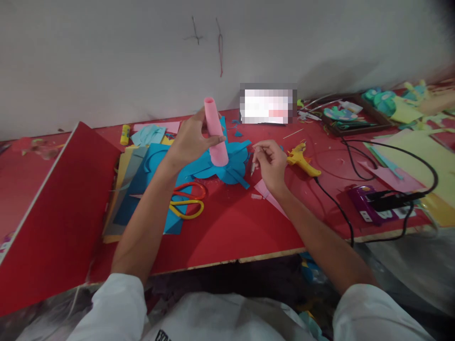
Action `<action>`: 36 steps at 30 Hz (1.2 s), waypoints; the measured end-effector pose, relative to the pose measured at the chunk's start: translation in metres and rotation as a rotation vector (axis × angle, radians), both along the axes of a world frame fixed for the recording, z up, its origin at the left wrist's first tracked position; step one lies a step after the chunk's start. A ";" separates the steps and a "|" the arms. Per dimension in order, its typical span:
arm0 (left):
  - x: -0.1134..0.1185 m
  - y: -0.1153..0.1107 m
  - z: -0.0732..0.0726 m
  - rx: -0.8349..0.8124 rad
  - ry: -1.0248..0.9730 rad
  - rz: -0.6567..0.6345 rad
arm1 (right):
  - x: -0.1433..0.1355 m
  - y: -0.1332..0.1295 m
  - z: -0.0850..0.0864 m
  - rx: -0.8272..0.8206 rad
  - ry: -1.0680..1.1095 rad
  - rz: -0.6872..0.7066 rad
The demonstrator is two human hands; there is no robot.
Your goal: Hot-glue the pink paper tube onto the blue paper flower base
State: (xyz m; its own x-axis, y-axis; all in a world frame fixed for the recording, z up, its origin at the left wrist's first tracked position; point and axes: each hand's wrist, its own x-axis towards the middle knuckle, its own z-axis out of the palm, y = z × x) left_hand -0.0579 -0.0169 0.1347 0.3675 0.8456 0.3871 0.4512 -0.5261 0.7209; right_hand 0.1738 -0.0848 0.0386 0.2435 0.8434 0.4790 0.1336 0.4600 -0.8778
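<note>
A pink paper tube (215, 130) leans slightly over blue paper cutouts (234, 163), and my left hand (194, 137) is wrapped round it. To the right, my right hand (269, 161) has its fingers pinched together; a slim pen-like object (252, 168) shows below its fingertips. Beside that hand lies a yellow glue gun (304, 160). Scissors with one red and one yellow handle (186, 216) rest on blue sheets (174, 226), partly behind my left forearm. Folded pink paper (270, 196) lies under my right wrist.
A red upright panel (60, 213) stands at the left. A glue stick (124, 135) is at the back left, a pixelated screen (266, 106) at the back. On the right are a dark tray (355, 130), a purple power strip (368, 203) with black cables and another person's arm (439, 100).
</note>
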 end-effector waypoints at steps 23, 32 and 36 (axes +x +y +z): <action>0.002 -0.001 0.003 -0.024 0.050 -0.044 | -0.002 -0.003 0.002 -0.035 0.004 0.005; 0.000 0.004 -0.006 -0.037 0.082 -0.096 | 0.000 0.000 -0.002 -0.022 0.002 0.000; 0.000 0.005 -0.008 -0.060 0.087 -0.108 | 0.000 0.000 -0.003 -0.013 0.008 0.001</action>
State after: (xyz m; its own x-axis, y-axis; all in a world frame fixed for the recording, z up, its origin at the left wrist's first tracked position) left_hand -0.0584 -0.0117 0.1271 0.4876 0.8200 0.2998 0.4562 -0.5321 0.7133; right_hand 0.1738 -0.0847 0.0360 0.2468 0.8498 0.4657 0.1263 0.4483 -0.8849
